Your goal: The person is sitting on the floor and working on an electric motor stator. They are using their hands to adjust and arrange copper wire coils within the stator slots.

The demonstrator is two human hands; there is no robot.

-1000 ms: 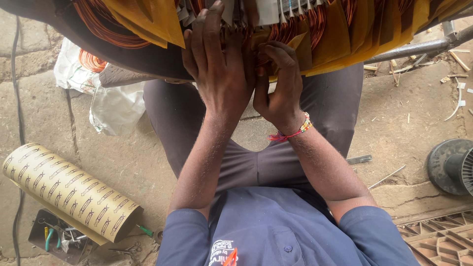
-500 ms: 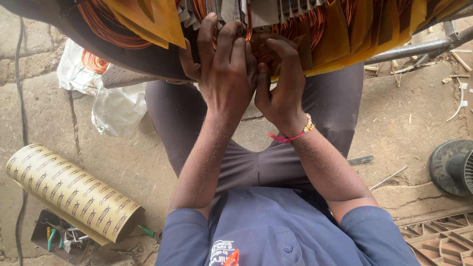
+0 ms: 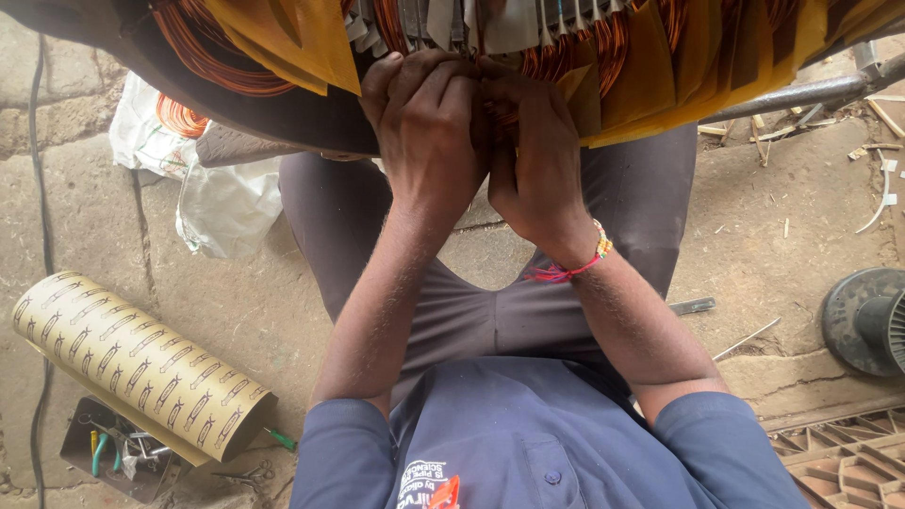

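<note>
A large motor stator (image 3: 283,113) fills the top of the head view, with copper wire coils (image 3: 603,57) and yellow insulation paper (image 3: 283,38) sticking out of its slots. My left hand (image 3: 429,132) and my right hand (image 3: 537,160) are pressed side by side against the winding at the top centre, fingers curled into the coil and paper. What the fingertips pinch is hidden. A coloured thread bracelet (image 3: 580,264) circles my right wrist. My grey trousers and blue shirt are below.
A patterned cream paper roll (image 3: 132,368) lies on the stone floor at lower left, beside a small tray of tools (image 3: 118,452). A white plastic bag (image 3: 222,203) sits left of my knee. A black spool (image 3: 867,320) is at the right edge.
Both hands have drawn closer together and shifted slightly on the winding; my left fingers are now more curled in. Nothing else has moved.
</note>
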